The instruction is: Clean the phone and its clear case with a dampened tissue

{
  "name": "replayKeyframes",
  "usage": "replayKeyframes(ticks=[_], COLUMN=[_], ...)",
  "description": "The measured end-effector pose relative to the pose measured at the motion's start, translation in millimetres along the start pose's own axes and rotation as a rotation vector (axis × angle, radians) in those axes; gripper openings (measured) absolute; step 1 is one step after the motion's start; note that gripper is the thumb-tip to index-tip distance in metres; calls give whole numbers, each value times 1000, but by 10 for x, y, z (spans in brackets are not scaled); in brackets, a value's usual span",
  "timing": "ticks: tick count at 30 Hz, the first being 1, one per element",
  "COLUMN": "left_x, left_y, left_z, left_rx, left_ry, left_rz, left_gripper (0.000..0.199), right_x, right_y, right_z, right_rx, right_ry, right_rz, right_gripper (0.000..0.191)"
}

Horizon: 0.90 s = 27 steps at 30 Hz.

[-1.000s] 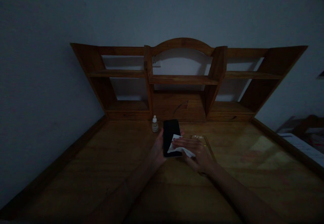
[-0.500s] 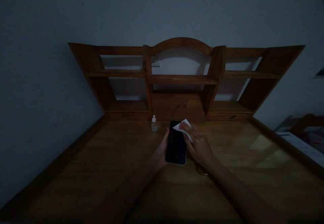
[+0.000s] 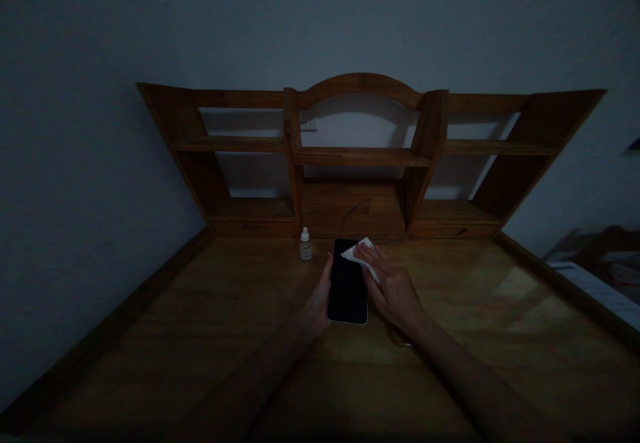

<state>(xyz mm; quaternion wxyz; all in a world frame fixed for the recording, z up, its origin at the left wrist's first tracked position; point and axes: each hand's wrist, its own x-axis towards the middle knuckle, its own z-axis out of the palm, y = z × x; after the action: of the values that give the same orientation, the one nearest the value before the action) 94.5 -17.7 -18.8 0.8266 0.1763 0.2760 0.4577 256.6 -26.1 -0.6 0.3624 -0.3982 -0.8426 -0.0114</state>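
Wooden hutch, dropper bottle — varnished desk

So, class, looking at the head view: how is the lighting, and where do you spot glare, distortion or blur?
In the head view, the whole scene is dim and blue-grey; pale glare patches lie on the glossy brown wooden desktop at right; the wide lens makes the sides of the brown wooden shelf unit slant outward; the black smartphone, white tissue and right hand show no obvious blur.
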Motion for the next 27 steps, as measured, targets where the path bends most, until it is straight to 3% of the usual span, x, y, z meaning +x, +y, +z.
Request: replayKeyframes(ticks=[8,13,16,23,27], left_x=[13,31,19,25,12], left_y=[58,74,75,6,-15], left_z=[-25,-6,4,-19,-8], left_rx=[-70,-131,-139,-64,-32], left_ry=[6,-103,-93,-66,-88], left_rz=[-10,-41,-36,13,-45], left_gripper=[56,62,59,48,51], right_x=[-70,-93,-94,-61,-30], right_y=[-33,-24,-7,112,139], right_z=[-39,-74,-76,47,84], right_rx=[121,204,163,59,46], right_ry=[-83,-65,-19,59,88], right_rz=[-145,-267,-223,35,80], right_gripper=[47,43,45,45,44])
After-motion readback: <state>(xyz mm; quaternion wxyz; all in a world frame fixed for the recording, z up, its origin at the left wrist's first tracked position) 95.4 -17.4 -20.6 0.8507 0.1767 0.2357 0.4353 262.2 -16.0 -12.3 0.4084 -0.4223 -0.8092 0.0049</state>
